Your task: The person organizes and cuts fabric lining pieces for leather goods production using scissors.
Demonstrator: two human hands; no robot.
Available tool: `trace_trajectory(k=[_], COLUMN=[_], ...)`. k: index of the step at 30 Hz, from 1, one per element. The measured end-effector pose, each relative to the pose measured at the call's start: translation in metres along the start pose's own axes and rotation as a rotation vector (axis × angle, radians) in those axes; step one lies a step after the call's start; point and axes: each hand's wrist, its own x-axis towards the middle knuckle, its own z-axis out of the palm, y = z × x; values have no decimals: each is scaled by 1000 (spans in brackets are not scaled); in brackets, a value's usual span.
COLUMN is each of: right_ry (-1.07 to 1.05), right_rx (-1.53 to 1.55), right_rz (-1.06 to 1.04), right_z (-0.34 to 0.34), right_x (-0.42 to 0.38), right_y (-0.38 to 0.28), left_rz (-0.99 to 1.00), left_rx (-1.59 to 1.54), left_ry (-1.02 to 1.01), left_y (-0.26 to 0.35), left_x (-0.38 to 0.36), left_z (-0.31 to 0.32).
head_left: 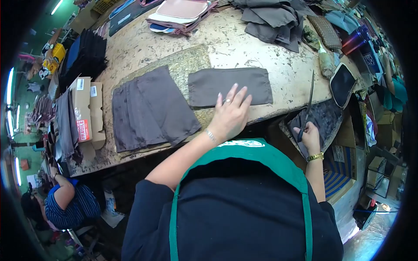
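Observation:
My left hand (230,112) lies with its fingers spread on the near edge of a folded dark grey-brown fabric piece (204,87), pressing lightly or resting there. A ring and a bracelet show on it. My right hand (311,138) is closed around the handle of a pair of scissors (311,98) at the table's right front edge. Their long dark blades point away from me, upward in view. Left of the single piece, overlapping dark fabric pieces (148,106) lie fanned out on the table.
The worn table (244,52) carries a heap of dark fabric (274,19) and a stack of pink and white pieces (180,11) at the back. A glue bottle (325,61) stands right. Cardboard boxes (82,102) stand left; a seated person (72,202) is beyond.

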Motion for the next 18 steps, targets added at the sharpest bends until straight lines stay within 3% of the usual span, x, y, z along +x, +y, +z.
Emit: trace_trajectory(k=[2, 4, 8, 10, 12, 16, 18], right_ry=[-39, -49, -277, -338, -572, -592, -626], right_rx=[263, 365, 555, 556, 568, 520, 557], right_rz=[109, 170, 168, 243, 221, 59, 120], right_z=[5, -3, -30, -35, -35, -27, -25], right_x=[-8, -22, -40, -46, -53, -60, -59], right_y=[4, -15, -31, -16, -8, -17, -27], left_rz=[82, 90, 118, 100, 116, 159, 188], left_rx=[167, 128, -10, -48, -126, -144, -91], left_ry=[46, 44, 44, 84, 111, 137, 110], left_y=[1, 2, 2, 12, 26, 39, 39], left_x=[31, 52, 75, 78, 79, 77, 73], left_z=[20, 33, 51, 52, 53, 60, 61])
